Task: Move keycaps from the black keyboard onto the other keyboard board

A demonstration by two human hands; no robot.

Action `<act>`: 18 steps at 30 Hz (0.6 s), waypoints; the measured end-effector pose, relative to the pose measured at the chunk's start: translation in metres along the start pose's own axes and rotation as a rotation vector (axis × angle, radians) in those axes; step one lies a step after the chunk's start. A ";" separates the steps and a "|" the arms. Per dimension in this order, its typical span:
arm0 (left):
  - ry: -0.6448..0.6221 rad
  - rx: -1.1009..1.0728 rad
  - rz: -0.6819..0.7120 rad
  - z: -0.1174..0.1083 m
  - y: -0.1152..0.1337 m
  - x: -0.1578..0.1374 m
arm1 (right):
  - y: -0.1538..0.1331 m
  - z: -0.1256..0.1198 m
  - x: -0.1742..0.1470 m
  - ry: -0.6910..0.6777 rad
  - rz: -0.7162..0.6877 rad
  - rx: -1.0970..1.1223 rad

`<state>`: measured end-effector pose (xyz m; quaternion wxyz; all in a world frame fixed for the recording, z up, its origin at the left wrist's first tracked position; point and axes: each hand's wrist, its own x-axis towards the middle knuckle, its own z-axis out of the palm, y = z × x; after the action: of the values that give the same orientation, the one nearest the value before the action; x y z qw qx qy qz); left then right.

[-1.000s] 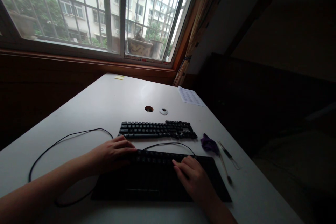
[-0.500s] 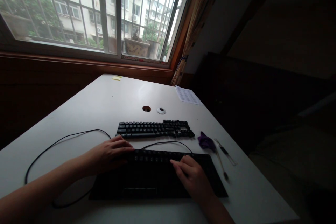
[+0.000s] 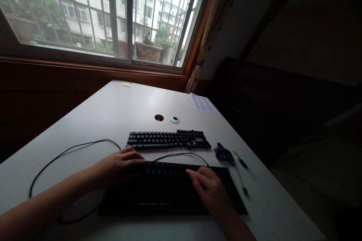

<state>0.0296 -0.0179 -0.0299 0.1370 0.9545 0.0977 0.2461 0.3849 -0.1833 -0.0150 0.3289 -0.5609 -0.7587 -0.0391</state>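
Keyboard (image 3: 166,192), keycaps (image 3: 161,139), cloth (image 3: 223,153) on white table (image 3: 85,120)

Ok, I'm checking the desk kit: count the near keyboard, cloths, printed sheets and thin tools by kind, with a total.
Near keyboard: 1
Purple cloth: 1
Printed sheet: 1
Thin tools: 2 (brush, wire-ended tool)
Total: 5

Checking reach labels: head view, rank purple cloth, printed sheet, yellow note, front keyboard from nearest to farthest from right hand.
From the right hand:
1. Front keyboard: directly under it.
2. Purple cloth: beyond, to its right.
3. Printed sheet: far right corner.
4. Yellow note: far left corner.
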 end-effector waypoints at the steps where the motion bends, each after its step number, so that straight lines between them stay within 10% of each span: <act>1: 0.000 0.000 -0.002 0.000 0.000 0.000 | 0.004 -0.001 0.005 0.023 0.019 -0.003; 18: -0.042 -0.002 -0.008 0.001 -0.001 0.000 | 0.086 0.048 0.127 -0.088 0.097 -0.141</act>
<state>0.0298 -0.0170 -0.0308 0.1409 0.9590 0.0982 0.2254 0.4186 -0.0262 -0.0094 0.2564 -0.6200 -0.7397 -0.0519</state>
